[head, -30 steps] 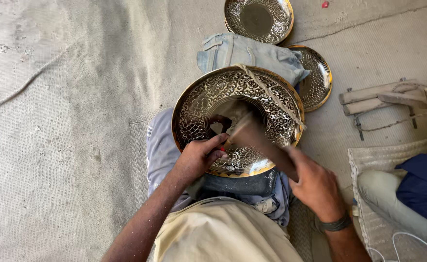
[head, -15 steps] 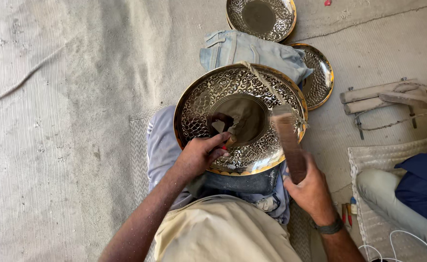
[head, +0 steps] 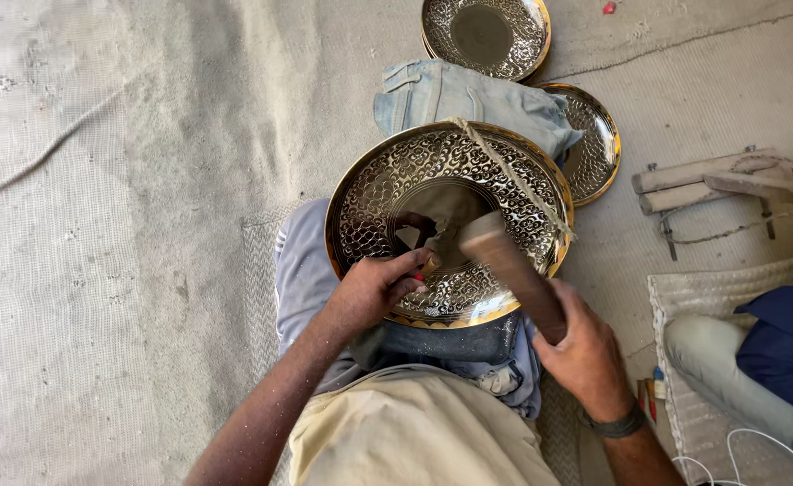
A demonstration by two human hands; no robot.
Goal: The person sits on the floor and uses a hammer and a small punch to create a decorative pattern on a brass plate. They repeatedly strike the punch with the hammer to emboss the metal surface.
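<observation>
Large patterned brass plate on lap; wooden mallet, perhaps punch, over it.

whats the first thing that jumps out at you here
The big shiny patterned metal plate in the middle, propped on the person's lap. The left hand presses a small tool to its lower part, while the right hand holds a wooden mallet over it. Two smaller plates lie on the floor beyond, by folded jeans.
</observation>
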